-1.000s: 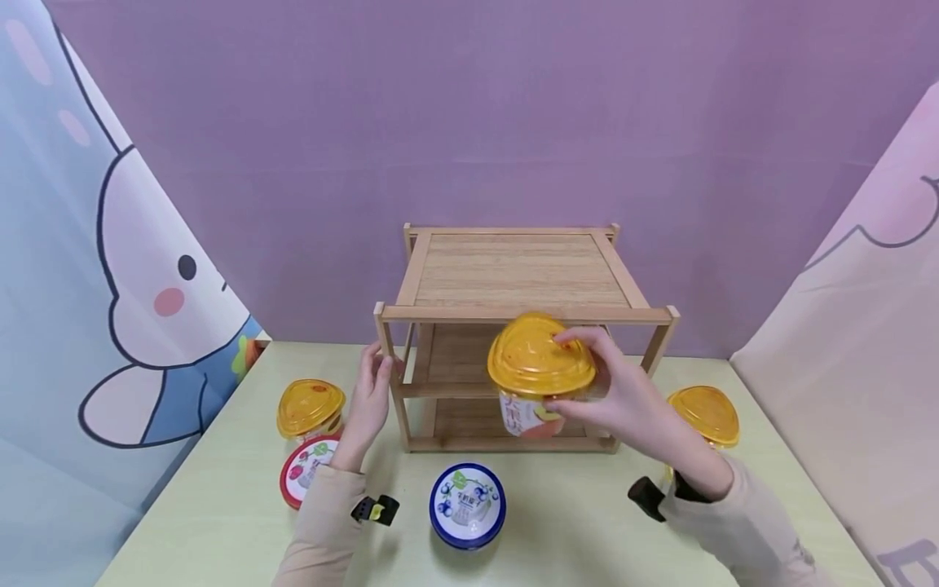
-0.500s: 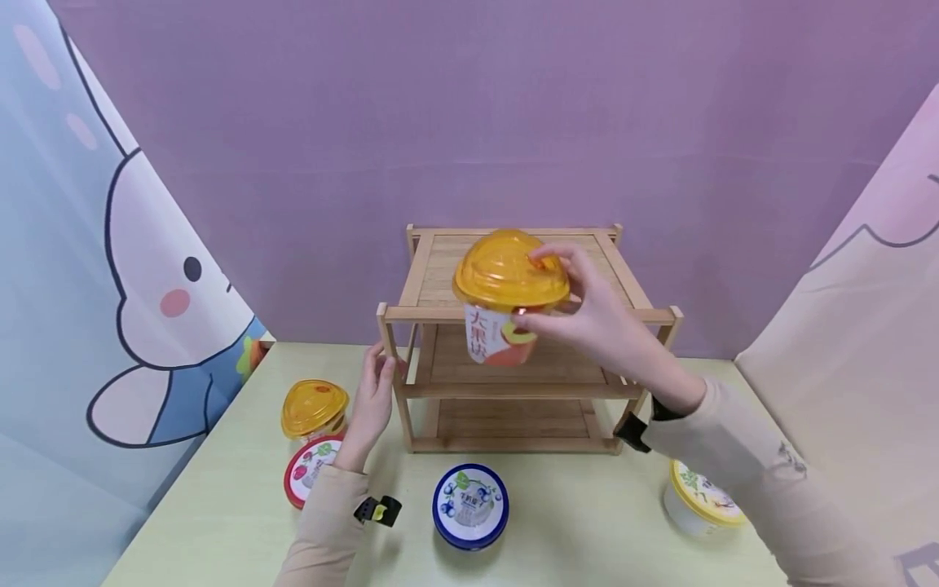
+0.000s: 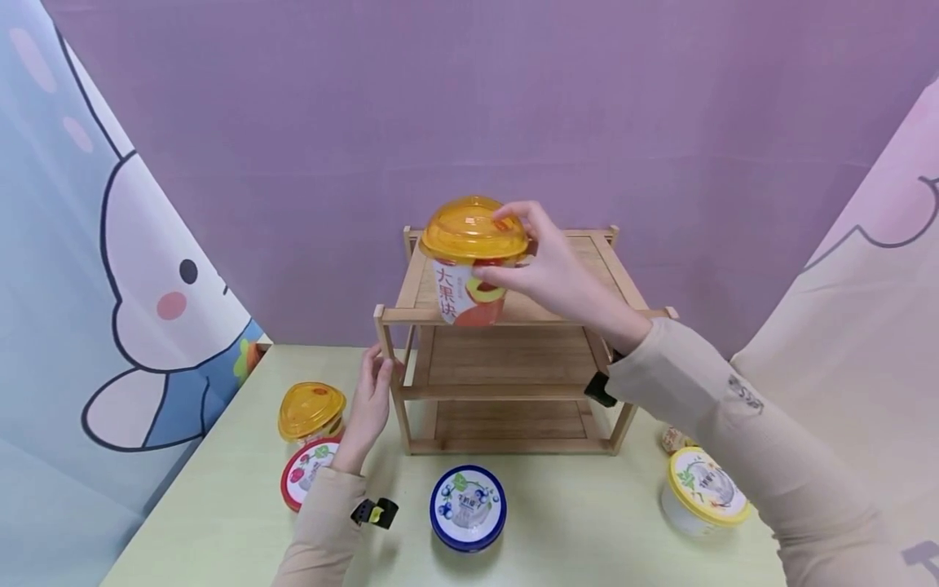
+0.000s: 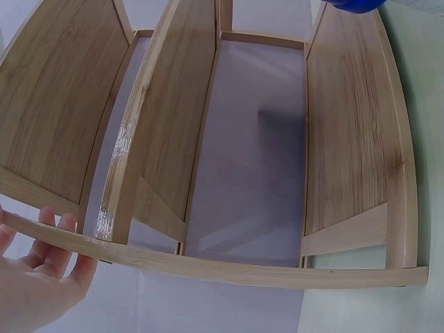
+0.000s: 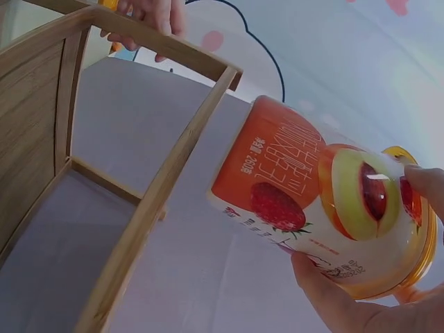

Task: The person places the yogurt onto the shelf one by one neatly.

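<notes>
Right hand gripping orange-lidded cup above wooden rack (left hand, fingers straight, touching rack's post)

Surface: pale green, carried everything.
Wooden shelf: stood at the back middle.
Orange-lidded cup: left, touching the red-lidded tub.
Blue-lidded tub: front, near the shelf.
Yellow-rimmed tub: right.

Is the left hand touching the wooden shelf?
Touching: in the left wrist view, the left hand lies with fingertips against the wooden shelf front post.
</notes>
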The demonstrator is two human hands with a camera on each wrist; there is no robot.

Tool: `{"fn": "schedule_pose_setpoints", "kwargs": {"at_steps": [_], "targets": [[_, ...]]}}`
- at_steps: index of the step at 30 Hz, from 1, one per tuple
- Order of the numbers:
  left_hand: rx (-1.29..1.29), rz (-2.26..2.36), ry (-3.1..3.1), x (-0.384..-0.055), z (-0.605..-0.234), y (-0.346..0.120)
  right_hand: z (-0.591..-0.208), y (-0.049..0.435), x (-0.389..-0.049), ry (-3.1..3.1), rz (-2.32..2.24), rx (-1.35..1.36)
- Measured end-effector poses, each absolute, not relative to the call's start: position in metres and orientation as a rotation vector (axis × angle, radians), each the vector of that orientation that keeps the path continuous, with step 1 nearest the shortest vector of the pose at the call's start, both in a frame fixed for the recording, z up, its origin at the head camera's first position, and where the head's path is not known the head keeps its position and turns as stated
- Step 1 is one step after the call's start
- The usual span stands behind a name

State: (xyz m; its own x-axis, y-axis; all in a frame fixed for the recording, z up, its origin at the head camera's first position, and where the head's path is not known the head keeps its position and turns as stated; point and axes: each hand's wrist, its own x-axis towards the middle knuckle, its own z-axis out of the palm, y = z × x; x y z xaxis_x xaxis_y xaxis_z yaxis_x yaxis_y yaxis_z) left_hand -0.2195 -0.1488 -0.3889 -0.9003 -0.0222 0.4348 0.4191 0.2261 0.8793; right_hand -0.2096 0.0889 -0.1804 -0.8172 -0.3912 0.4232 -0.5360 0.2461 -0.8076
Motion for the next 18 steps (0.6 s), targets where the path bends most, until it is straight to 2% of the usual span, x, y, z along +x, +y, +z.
{"fn": "schedule_pose_setpoints", "kwargs": {"at_steps": [10,18], "targets": [[-0.35,-1.711,-2.141,-0.201,-0.362,-0.14,-0.179,0.073,-0.24,-2.42,1.61,0.811],[-0.352,-1.74,-2.137,-0.218,-0.382,-0.149,-0.18,0.066,-0.255,-2.454,1.576,0.757]]}}
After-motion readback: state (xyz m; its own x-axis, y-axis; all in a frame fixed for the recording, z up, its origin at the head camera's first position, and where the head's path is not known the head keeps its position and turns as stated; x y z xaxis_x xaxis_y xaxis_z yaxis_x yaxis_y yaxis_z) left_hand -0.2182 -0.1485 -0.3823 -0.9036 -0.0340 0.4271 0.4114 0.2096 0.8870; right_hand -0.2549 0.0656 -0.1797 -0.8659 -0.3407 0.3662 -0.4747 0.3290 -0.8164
